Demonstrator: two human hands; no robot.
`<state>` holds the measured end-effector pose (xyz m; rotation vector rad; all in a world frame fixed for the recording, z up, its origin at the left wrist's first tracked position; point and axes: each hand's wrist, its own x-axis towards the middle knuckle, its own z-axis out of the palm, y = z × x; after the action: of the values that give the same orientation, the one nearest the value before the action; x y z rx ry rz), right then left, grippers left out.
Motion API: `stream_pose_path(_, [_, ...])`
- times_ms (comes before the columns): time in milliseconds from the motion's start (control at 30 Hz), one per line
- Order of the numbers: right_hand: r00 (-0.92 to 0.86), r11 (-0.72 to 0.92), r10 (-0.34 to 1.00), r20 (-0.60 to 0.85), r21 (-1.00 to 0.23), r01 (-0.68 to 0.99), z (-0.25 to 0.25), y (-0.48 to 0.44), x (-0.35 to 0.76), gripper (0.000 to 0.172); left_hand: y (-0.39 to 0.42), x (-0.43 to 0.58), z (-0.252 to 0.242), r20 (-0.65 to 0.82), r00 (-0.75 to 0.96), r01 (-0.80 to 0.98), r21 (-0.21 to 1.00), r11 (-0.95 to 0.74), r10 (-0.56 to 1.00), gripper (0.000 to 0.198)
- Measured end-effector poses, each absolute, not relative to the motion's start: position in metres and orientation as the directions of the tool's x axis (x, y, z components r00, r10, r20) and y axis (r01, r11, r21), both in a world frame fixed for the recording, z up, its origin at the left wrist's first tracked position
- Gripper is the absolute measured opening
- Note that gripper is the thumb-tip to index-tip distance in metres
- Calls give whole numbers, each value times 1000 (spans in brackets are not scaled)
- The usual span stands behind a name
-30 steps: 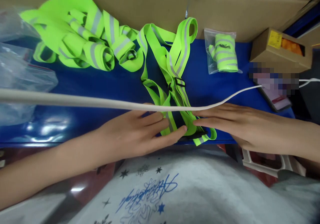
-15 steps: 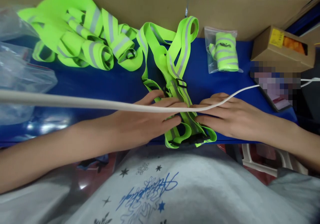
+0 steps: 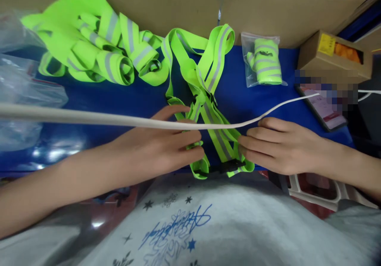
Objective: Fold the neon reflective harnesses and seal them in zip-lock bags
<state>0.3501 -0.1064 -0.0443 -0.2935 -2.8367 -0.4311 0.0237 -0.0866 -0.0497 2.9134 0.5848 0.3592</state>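
A neon green reflective harness (image 3: 212, 113) with grey stripes lies on the blue table in front of me, its straps crossing near the middle. At its near end, by the table edge, is a black buckle (image 3: 230, 165). My left hand (image 3: 162, 145) is closed with bent fingers on the harness's left strap. On the other side, my right hand (image 3: 282, 145) has curled fingers, their tips at the right strap. A white cable (image 3: 127, 120) crosses above the left hand and the harness, hiding a strip of both.
Behind on the left is a pile of green reflective straps (image 3: 89, 48), beside clear plastic bags (image 3: 32, 87). A bagged, rolled harness (image 3: 266, 62) lies back right. Farther right are a cardboard box (image 3: 315, 56) with orange contents and a phone (image 3: 327, 109).
My hands have moved apart, the left one leftward and the right one rightward. The straps between them are spread wider, and more of the harness's middle shows.
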Motion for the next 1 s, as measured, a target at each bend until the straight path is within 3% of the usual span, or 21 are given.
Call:
stream_pose_path(133, [-910, 904, 12, 415, 385, 187, -58, -97, 353, 24, -83, 26, -63, 373, 909, 267, -177, -947, 186, 18])
stream_pose_path(233, [-930, 885, 40, 365, 419, 202, -69, -95, 355, 24, -89, 21, -75, 414, 909, 219, -366, -904, 53, 15])
stream_pose_path(300, [-942, 877, 77, 327, 427, 220, -74, -96, 357, 23, -96, 15, -80, 416, 905, 248, -343, -906, 90, 15])
stream_pose_path(400, [-939, 892, 152, 309, 367, 265, -76, -99, 361, 20, -105, 2, -84, 387, 895, 294, -141, -945, 220, 21])
stream_pose_path(467, [-914, 900, 246, 323, 273, 339, -77, -102, 363, 22, -107, -4, -84, 332, 895, 331, -52, -942, 296, 34])
stream_pose_path(533, [-879, 904, 345, 330, 135, 406, -78, -104, 363, 31, -107, -5, -83, 286, 897, 361, -38, -932, 336, 42])
stream_pose_path(667, [-868, 917, 398, 297, -102, 385, -83, -102, 351, 35, -101, 10, -82, 262, 917, 309, 14, -951, 302, 32])
stream_pose_path(767, [-893, 936, 349, 285, -143, 321, -86, -93, 337, 33, -95, 25, -86, 253, 935, 254, 15, -967, 250, 22])
stream_pose_path(867, [-889, 947, 315, 331, -176, 270, -87, -86, 326, 27, -95, 27, -89, 282, 926, 258, 8, -966, 250, 26])
stream_pose_path(1000, [-758, 882, 459, 464, -134, 452, -86, -93, 334, 24, -113, 7, -85, 373, 832, 436, 19, -900, 411, 42])
